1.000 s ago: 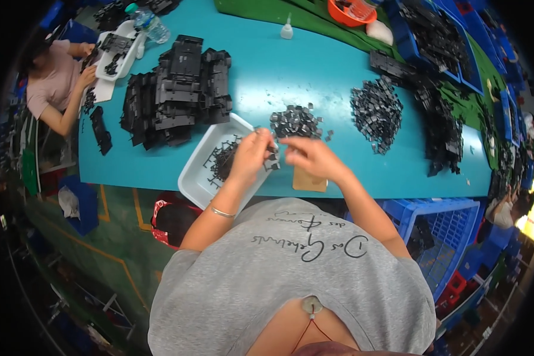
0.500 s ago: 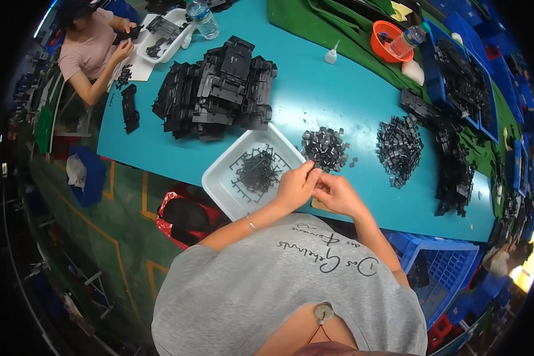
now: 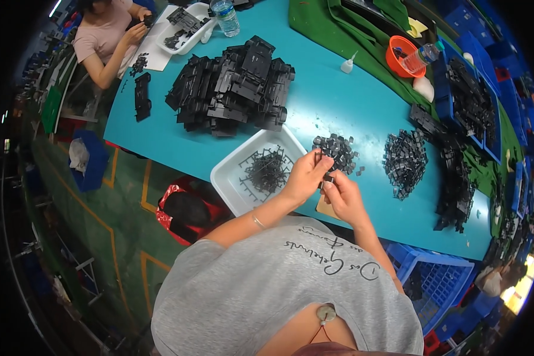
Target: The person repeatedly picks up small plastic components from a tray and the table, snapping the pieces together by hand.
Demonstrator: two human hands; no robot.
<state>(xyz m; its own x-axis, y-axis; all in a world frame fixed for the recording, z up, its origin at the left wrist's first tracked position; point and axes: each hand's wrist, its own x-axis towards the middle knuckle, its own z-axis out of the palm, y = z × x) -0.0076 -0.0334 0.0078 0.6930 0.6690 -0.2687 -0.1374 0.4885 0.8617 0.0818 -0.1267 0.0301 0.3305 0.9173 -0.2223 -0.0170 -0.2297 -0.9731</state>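
My left hand (image 3: pixel 306 178) is closed, pinching a thin black plastic piece (image 3: pixel 318 155) that sticks up past the fingertips. Close beside it, my right hand (image 3: pixel 344 199) is closed with thumb and fingers on a small black plastic piece (image 3: pixel 326 180); its exact shape is partly hidden by the fingers. Just beyond both hands lies a pile of small black block-like pieces (image 3: pixel 338 149). To the left, a white tray (image 3: pixel 232 191) holds a tangle of thin, toothed black plastic strips (image 3: pixel 265 171).
Large black moulded housings (image 3: pixel 237 89) are stacked beyond the tray. Another heap of small black pieces (image 3: pixel 404 163) lies right, beside more black parts (image 3: pixel 454 178). A dropper bottle (image 3: pixel 348 64) and orange bowl (image 3: pixel 391 56) stand farther back. A co-worker (image 3: pixel 104 38) sits far left.
My hands have drawn slightly apart, and the thin black piece now shows above my left fingertips. The whole view has shifted a little.
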